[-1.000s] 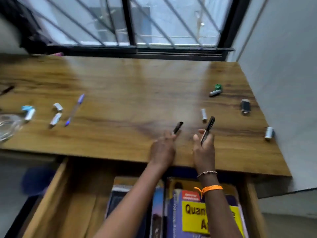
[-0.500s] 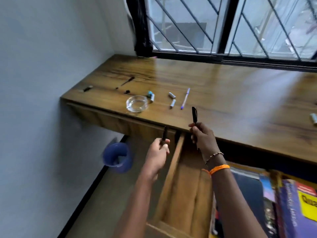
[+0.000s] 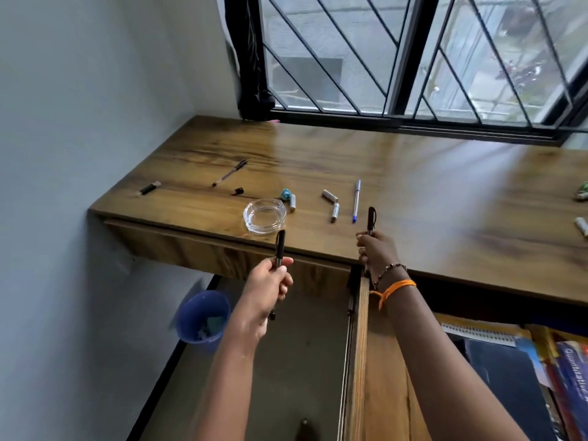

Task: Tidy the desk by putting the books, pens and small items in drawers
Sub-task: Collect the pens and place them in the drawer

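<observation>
My left hand (image 3: 270,288) grips a black pen (image 3: 280,248) upright in front of the closed left drawer front (image 3: 197,249). My right hand (image 3: 377,253) holds a second black pen (image 3: 371,219) upright at the desk's front edge. Below it an open drawer (image 3: 358,361) holds several books (image 3: 521,370). On the wooden desk (image 3: 413,192) lie a blue pen (image 3: 356,200), a black pen (image 3: 229,173), small white cylinders (image 3: 332,205) and a glass ashtray (image 3: 264,216).
A blue bin (image 3: 203,316) stands on the floor by the left wall. A barred window (image 3: 413,55) runs behind the desk. More small items lie at the right edge (image 3: 582,194), plus a dark lighter-like piece (image 3: 149,188) at far left.
My view has swung left from the desk's right part to its left end. Both hands, each holding its black pen, came off the desk top to the front edge.
</observation>
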